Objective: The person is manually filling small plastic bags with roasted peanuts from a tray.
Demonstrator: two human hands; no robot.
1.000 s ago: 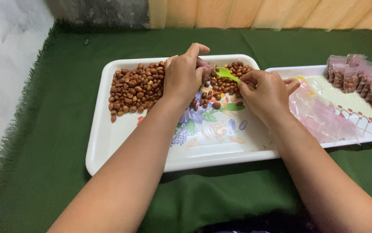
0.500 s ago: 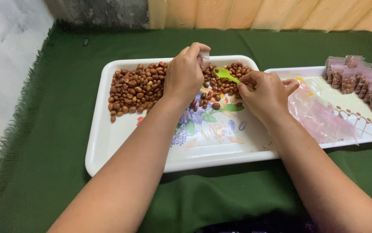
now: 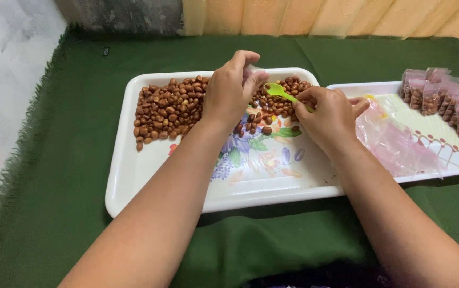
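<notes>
1. Looks like a home setup, not a factory or shop: the work surface is covered with a frayed dark green cloth [image 3: 53,176].
2. Household-style white plastic tray with a floral print [image 3: 149,181], the kind you'd serve on.
3. Pale yellow pleated curtain [image 3: 293,16] hangs behind, beside a rough grey wall [image 3: 117,13].
4. Small clear filled packets [image 3: 443,101] lined up on a second white tray [image 3: 368,88] suggest small-scale home packing.
</notes>
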